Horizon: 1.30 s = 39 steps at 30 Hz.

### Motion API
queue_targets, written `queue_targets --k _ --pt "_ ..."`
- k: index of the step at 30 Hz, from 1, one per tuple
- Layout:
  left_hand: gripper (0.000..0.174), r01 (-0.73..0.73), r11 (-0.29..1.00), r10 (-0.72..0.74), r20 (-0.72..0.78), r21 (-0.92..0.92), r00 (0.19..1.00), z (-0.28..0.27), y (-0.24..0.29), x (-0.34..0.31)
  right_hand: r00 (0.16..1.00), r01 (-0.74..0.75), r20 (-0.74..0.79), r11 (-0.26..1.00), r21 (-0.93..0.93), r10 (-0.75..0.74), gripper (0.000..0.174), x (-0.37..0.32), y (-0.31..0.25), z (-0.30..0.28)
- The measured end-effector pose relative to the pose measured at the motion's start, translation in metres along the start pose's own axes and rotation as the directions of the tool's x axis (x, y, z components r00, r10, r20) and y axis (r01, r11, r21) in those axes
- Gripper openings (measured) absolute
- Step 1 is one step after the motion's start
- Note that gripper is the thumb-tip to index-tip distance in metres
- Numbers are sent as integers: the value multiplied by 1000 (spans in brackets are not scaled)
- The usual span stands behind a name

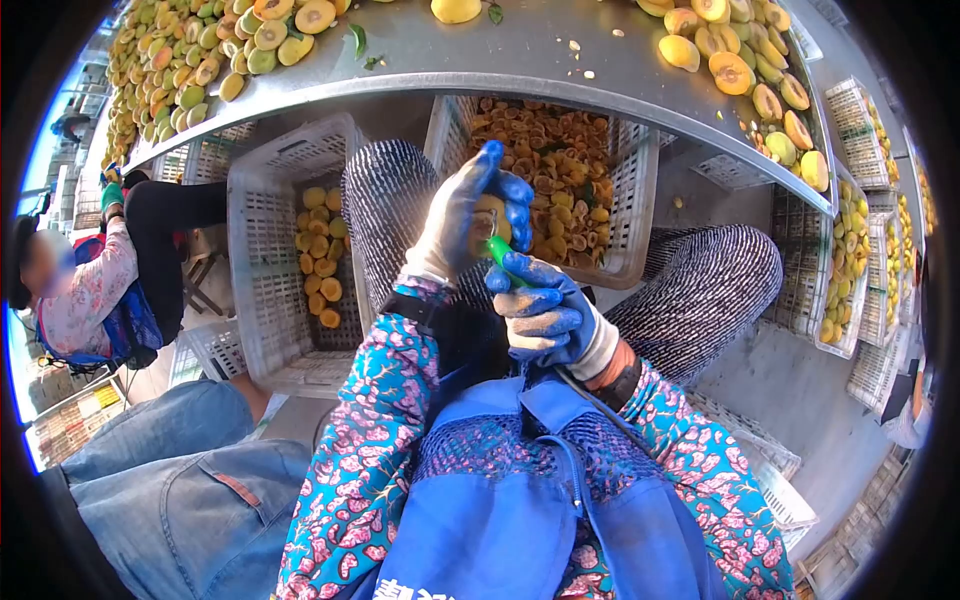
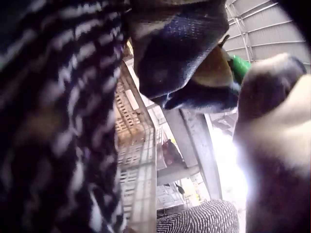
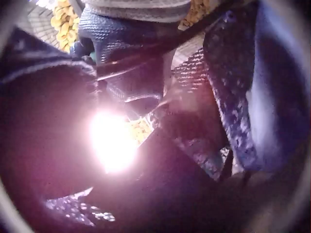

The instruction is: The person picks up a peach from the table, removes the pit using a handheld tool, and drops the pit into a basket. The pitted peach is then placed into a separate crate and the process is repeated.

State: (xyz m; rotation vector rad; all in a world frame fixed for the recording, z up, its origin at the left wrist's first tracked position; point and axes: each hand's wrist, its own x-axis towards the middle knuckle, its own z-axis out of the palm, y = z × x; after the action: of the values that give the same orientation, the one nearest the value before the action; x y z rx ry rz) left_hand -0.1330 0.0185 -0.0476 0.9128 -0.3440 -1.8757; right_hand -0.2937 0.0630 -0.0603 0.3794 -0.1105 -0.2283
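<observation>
In the head view my gloved left hand (image 1: 458, 222) holds a yellow peach (image 1: 487, 214), its blue-coated fingertips around the far side. The same peach (image 2: 215, 68) shows between dark glove fingers in the left wrist view. My right hand (image 1: 556, 318), also in a blue and white glove, grips a tool by its green handle (image 1: 499, 251). A thin metal loop at the tool's tip meets the peach. Much of the handle is hidden inside the right fist. Glare and shadow cover most of the right wrist view, where the right glove (image 3: 129, 53) appears from behind.
Ahead runs a metal table (image 1: 440, 62) with heaps of peach halves (image 1: 170, 75) left and more (image 1: 730, 72) right. Below it stand a crate (image 1: 245, 230) holding some halves and another crate (image 1: 640, 190) full of scraps. Stacked crates (image 1: 800, 235) line the right. People sit at left.
</observation>
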Motion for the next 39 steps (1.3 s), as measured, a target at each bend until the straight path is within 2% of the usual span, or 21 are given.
queue_targets --k 5,7,8,10,11,13,14,15,16,17,19,20,21,22,23,25,27,29,35,37,39 --pt "43 -264 951 244 -131 -162 961 -4 -9 23 993 86 71 993 82 -92 41 -1 -4 1" --pt "44 -322 885 298 -122 -337 947 -11 3 34 975 158 167 985 -76 -144 41 -12 -5 15" --pt "49 -423 862 357 -258 -280 898 -14 12 31 974 184 160 976 -121 -163 40 -18 -7 27" --pt "54 -446 893 424 -230 -52 876 6 34 8 950 300 29 882 -364 -311 41 -29 -10 43" --pt "55 -464 885 458 -230 33 858 17 42 -3 900 269 -102 723 -636 -425 36 -32 -11 51" --pt "54 -536 837 546 -239 113 803 8 58 -14 613 -207 -359 295 -933 -704 29 -25 -24 52" --pt "52 -601 760 649 -304 246 697 3 66 -24 595 -541 -188 -216 -813 -782 29 -33 -41 17" --pt "51 -644 667 745 -336 376 576 -4 76 -34 632 -722 10 -594 -355 -775 29 -41 -61 -17" --pt "45 -621 616 785 -313 485 534 -18 87 -48 544 -828 -250 -463 -318 -801 33 -42 -63 -4" --pt "39 -587 561 820 -292 584 493 -41 97 -64 555 -801 -190 -457 -387 -810 33 -47 -65 -8" --pt "38 -164 614 729 -475 772 492 -94 122 -91 532 -799 -158 -432 -418 -831 33 -44 -62 4" --pt "37 203 215 879 -280 955 386 -108 131 -93 554 -791 -167 -453 -413 -816 34 -43 -65 6" --pt "37 562 -202 930 -22 802 366 -114 137 -93 531 -805 -204 -413 -427 -823 34 -40 -65 10" --pt "40 519 -235 942 61 822 331 -96 145 -84 530 -804 -223 -399 -441 -818 34 -36 -64 15" --pt "42 281 -70 926 -42 957 375 -72 153 -71 528 -803 -242 -386 -454 -814 35 -33 -65 19" --pt "44 80 81 839 -111 994 532 -25 163 -35 548 -783 -257 -380 -492 -796 36 -33 -67 16" --pt "43 -7 -111 783 92 994 616 3 176 14 591 -729 -178 -426 -535 -787 36 -36 -67 9" --pt "40 90 -419 724 272 904 634 35 196 62 599 -703 -145 -430 -567 -788 36 -42 -70 -6" --pt "69 258 -345 613 8 902 790 24 225 194 589 -696 -166 -392 -602 -791 36 -39 -74 0" --pt "61 292 -414 714 109 862 691 11 214 211 583 -696 -178 -375 -612 -793 36 -38 -77 3" --pt "55 262 -294 603 -34 919 797 8 223 206 573 -712 -227 -341 -614 -787 37 -37 -77 6"
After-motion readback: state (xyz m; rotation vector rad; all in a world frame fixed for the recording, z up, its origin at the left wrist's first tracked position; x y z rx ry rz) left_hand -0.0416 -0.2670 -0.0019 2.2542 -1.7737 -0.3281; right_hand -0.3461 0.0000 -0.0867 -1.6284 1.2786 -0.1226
